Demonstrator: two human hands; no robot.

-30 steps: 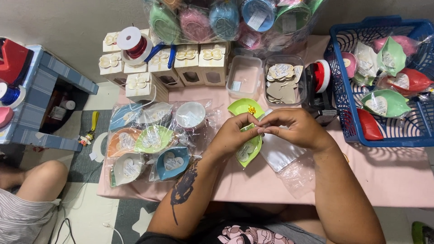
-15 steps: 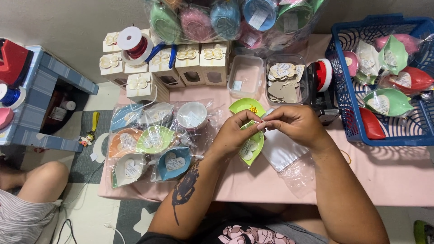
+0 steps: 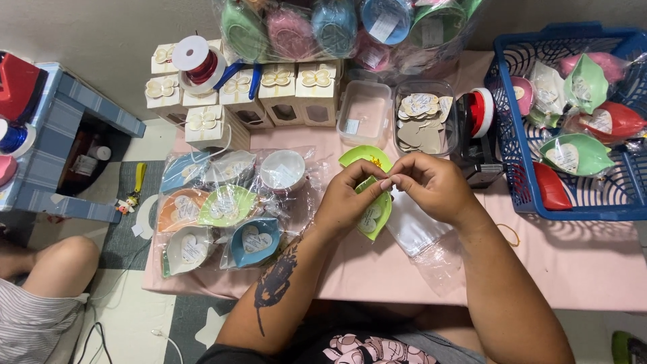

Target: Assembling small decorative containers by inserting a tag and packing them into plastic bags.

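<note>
My left hand and my right hand meet fingertip to fingertip over a light green leaf-shaped dish in a clear wrapper. Both hands pinch the top of that wrapper. A heart-shaped paper tag lies inside the dish. A second green dish sits just behind my hands on the pink table. Clear empty bags lie under my right wrist.
Wrapped dishes in several colours lie at the left. Small gift boxes and a red ribbon spool stand behind. A clear tub of paper hearts, a tape dispenser and a blue basket of wrapped dishes are right. Another person's knee is lower left.
My hands have stayed together over the green dish, with only small finger movements at the wrapper's top. Nothing else has moved.
</note>
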